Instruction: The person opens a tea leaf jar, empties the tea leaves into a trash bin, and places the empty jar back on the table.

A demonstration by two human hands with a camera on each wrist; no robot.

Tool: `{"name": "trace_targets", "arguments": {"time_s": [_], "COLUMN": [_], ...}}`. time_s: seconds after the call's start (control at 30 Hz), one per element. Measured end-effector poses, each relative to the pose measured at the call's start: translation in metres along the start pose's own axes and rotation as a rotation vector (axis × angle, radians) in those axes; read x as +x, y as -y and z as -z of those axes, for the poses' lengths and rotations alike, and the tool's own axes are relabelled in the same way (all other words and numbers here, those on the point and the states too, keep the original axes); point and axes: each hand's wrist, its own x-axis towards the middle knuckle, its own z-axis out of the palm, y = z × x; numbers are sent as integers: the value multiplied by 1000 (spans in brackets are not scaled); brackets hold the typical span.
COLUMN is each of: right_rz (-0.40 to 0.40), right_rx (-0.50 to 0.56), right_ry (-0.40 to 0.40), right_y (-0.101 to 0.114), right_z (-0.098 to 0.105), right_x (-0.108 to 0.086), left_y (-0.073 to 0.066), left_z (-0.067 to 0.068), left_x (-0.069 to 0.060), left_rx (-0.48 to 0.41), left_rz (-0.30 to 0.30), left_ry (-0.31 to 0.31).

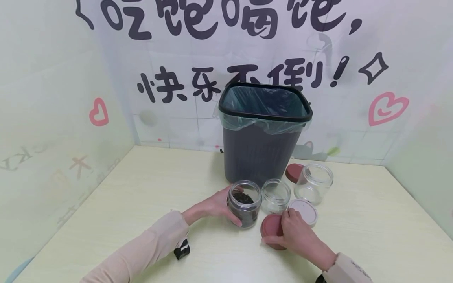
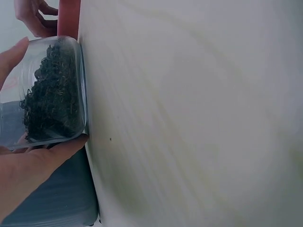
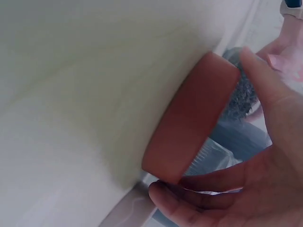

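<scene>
In the head view my left hand (image 1: pixel 216 203) grips a clear jar (image 1: pixel 246 218) from its left side. Dark, curly dried leaves, looking like tea, lie in that open jar, banked to one side in the left wrist view. My right hand (image 1: pixel 301 237) holds a round red lid (image 1: pixel 271 227) by its edge, thumb on one side and fingers on the other. That lid (image 3: pixel 191 118) lies on or just above the table, top up. Behind it stands a clear jar (image 1: pixel 276 197) without a lid, close beside the leaf-filled one.
A dark trash bin (image 1: pixel 258 153) with a plastic liner stands behind the jars. At the right are another open clear jar (image 1: pixel 314 188), a red lid (image 1: pixel 294 172) and a lid with its pale inside up (image 1: pixel 305 212). A printed wall backs the table (image 1: pixel 170 177).
</scene>
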Motion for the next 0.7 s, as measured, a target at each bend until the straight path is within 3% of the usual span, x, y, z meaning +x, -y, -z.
{"name": "trace_targets", "arguments": {"time_s": [0.1, 0.2, 0.37, 0.5, 0.7], "right_rz": [-15, 0, -54, -93, -139], "right_rx": [15, 34, 169, 292, 372], "right_ry": [-6, -61, -135, -181, -195], "right_y": [-4, -12, -26, -35, -46], "right_z": [8, 14, 27, 43, 74], "right_x": [1, 5, 11, 18, 33], "left_y": [0, 2, 6, 5, -3], "left_z": [1, 3, 9, 19, 42], "left_x": [-1, -2, -6, -11, -18], "left_rx": [21, 51, 60, -3, 6], "left_rz": [-8, -14, -11, 45, 141], "left_ry": [-14, -41, -95, -135, -243]}}
